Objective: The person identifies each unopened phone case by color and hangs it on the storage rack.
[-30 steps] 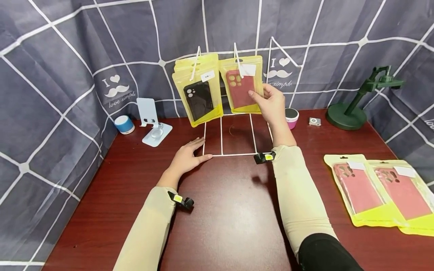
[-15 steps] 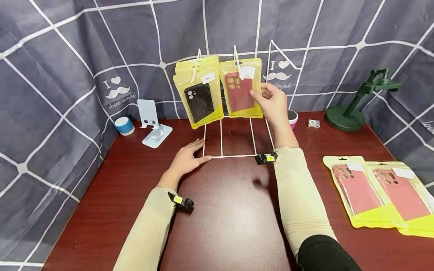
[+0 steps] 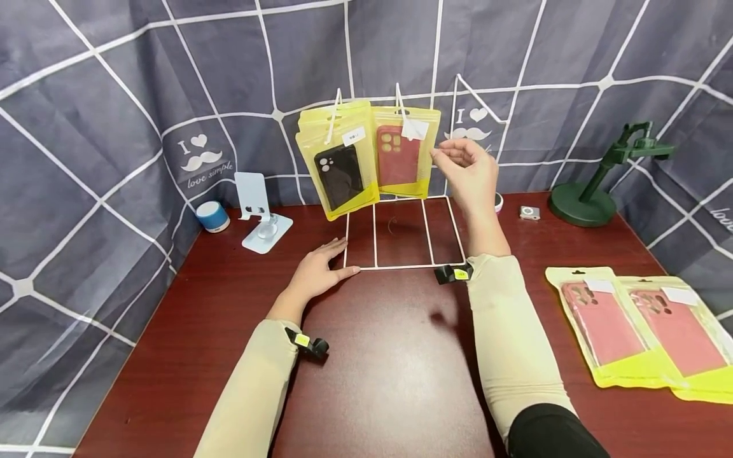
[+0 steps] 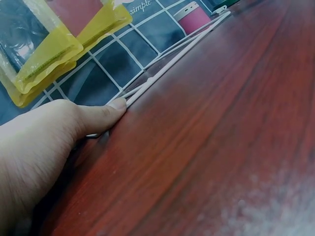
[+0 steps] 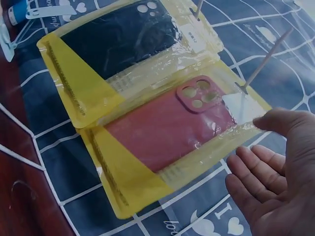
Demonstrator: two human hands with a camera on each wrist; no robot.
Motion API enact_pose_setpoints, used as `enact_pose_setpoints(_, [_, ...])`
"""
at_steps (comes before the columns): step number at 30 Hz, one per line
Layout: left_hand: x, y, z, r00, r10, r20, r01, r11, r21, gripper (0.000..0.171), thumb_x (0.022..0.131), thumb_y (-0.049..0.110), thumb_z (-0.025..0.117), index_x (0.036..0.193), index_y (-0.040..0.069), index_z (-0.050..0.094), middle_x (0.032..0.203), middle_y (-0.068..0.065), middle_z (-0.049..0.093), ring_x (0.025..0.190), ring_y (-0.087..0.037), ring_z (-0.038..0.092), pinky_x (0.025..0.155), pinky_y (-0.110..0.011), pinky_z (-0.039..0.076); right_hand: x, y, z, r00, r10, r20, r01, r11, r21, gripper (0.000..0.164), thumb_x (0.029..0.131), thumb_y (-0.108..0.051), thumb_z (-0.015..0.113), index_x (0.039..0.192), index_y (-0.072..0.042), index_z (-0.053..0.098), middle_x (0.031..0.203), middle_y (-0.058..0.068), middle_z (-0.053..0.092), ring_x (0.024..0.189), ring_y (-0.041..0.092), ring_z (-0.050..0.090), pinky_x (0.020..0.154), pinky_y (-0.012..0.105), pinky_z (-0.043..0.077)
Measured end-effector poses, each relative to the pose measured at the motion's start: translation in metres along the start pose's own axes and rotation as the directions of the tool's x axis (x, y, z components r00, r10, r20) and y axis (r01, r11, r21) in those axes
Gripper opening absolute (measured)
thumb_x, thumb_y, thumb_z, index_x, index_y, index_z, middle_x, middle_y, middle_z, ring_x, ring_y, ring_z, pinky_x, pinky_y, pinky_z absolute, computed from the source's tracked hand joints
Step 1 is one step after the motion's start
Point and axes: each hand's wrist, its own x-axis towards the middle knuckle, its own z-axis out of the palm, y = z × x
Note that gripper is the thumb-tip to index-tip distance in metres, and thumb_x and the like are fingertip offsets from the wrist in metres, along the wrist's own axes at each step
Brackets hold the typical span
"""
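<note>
A red phone case in a yellow-edged clear pouch (image 3: 397, 156) hangs on the middle hook of a white wire rack (image 3: 401, 266). To its left, several pouches hang on another hook, the front one with a black phone case (image 3: 339, 177). My right hand (image 3: 471, 175) is just right of the red case's pouch; in the right wrist view its thumb (image 5: 280, 120) is right at the pouch edge, the other fingers apart from the pouch. My left hand (image 3: 315, 273) rests at the rack's front left corner, its thumb (image 4: 106, 117) touching the base wire.
Two more pouches with red cases (image 3: 607, 324) lie on the table at right. Behind stand a green lamp-like stand (image 3: 584, 200), a small silver player (image 3: 529, 212) and a pink speaker (image 4: 193, 18). A blue speaker (image 3: 212, 217) and a light blue phone stand (image 3: 266, 232) are at left.
My right hand has let go of the red case's pouch and moved slightly right. The pouch now hangs by itself on the hook. My left hand stays at the rack's corner.
</note>
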Motion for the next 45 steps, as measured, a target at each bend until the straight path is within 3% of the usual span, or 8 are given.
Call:
enact_pose_setpoints(6, [-0.002,-0.001,-0.003,1.0,-0.013,-0.001,0.013,1.0,0.003,0.083,0.086,0.067,0.066,0.151,0.018,0.049,0.156,0.0,0.043,0.147,-0.022,0.035,0.118,-0.047,0.03,-0.022,-0.035,-0.01,1.0,-0.016,0.019,0.017,0.999,-0.037,0.026,0.082,-0.019,0.082,0.094,0.003,0.074,0.075,-0.01,0.07,0.07,0.0,0.066,0.067,0.016,0.047])
enact_pose_setpoints(17, [-0.006,-0.004,-0.005,1.0,-0.005,-0.004,0.005,1.0,-0.005,0.086,0.085,0.068,0.066,0.151,0.016,0.049,0.156,-0.004,0.044,0.146,-0.025,0.036,0.117,-0.049,0.03,-0.032,-0.01,-0.048,0.987,0.018,0.16,0.003,0.991,-0.132,0.029,0.08,-0.033,0.086,0.095,-0.01,0.075,0.078,-0.008,0.072,0.072,0.008,0.065,0.065,0.02,0.046])
enact_pose_setpoints(28, [-0.004,-0.003,-0.007,1.0,0.008,-0.012,-0.008,1.0,-0.004,0.082,0.086,0.064,0.069,0.15,0.015,0.051,0.155,-0.003,0.045,0.146,-0.024,0.037,0.117,-0.048,0.031,-0.049,0.0,-0.125,0.947,0.096,0.306,0.054,0.894,-0.446,0.025,0.087,-0.042,0.078,0.096,-0.019,0.077,0.081,-0.009,0.073,0.071,0.006,0.06,0.06,0.02,0.043])
enact_pose_setpoints(31, [-0.004,-0.003,-0.007,1.0,0.01,-0.012,-0.01,1.0,-0.008,0.083,0.086,0.064,0.069,0.15,0.015,0.051,0.155,-0.003,0.045,0.146,-0.025,0.036,0.117,-0.049,0.031,-0.048,0.01,-0.159,0.904,0.152,0.4,0.1,0.834,-0.543,0.024,0.088,-0.045,0.076,0.097,-0.023,0.078,0.087,-0.008,0.074,0.074,0.004,0.06,0.063,0.018,0.044])
enact_pose_setpoints(35, [-0.003,0.0,-0.007,1.0,0.012,-0.006,-0.012,1.0,-0.016,0.083,0.086,0.065,0.068,0.15,0.016,0.051,0.155,-0.003,0.045,0.146,-0.026,0.036,0.117,-0.05,0.03,-0.044,0.024,-0.214,0.828,0.249,0.502,0.2,0.707,-0.679,0.021,0.093,-0.045,0.07,0.103,-0.027,0.077,0.095,-0.008,0.074,0.08,0.004,0.061,0.069,0.021,0.046])
enact_pose_setpoints(38, [-0.002,0.001,-0.006,1.0,0.009,-0.003,-0.009,1.0,-0.01,0.083,0.085,0.065,0.068,0.15,0.016,0.051,0.155,-0.003,0.045,0.146,-0.025,0.037,0.117,-0.049,0.03,-0.041,0.036,-0.254,0.756,0.356,0.549,0.233,0.637,-0.734,0.025,0.096,-0.037,0.069,0.11,-0.017,0.075,0.103,0.001,0.074,0.085,0.012,0.064,0.071,0.029,0.049])
enact_pose_setpoints(41, [-0.002,0.002,-0.004,1.0,0.008,0.002,-0.008,1.0,0.0,0.083,0.086,0.066,0.068,0.15,0.017,0.05,0.155,-0.003,0.045,0.146,-0.025,0.037,0.118,-0.048,0.03,-0.041,0.051,-0.284,0.664,0.478,0.575,0.215,0.615,-0.759,0.039,0.092,-0.029,0.073,0.118,0.0,0.068,0.112,0.017,0.071,0.094,0.027,0.066,0.073,0.033,0.051])
enact_pose_setpoints(45, [-0.002,0.003,-0.002,1.0,0.01,0.0,-0.01,1.0,-0.006,0.083,0.086,0.066,0.068,0.15,0.017,0.05,0.155,-0.003,0.045,0.146,-0.026,0.036,0.118,-0.047,0.03,-0.043,0.068,-0.306,0.551,0.595,0.585,0.131,0.631,-0.764,0.055,0.087,-0.023,0.077,0.123,0.013,0.057,0.117,0.03,0.064,0.089,0.031,0.066,0.07,0.031,0.052])
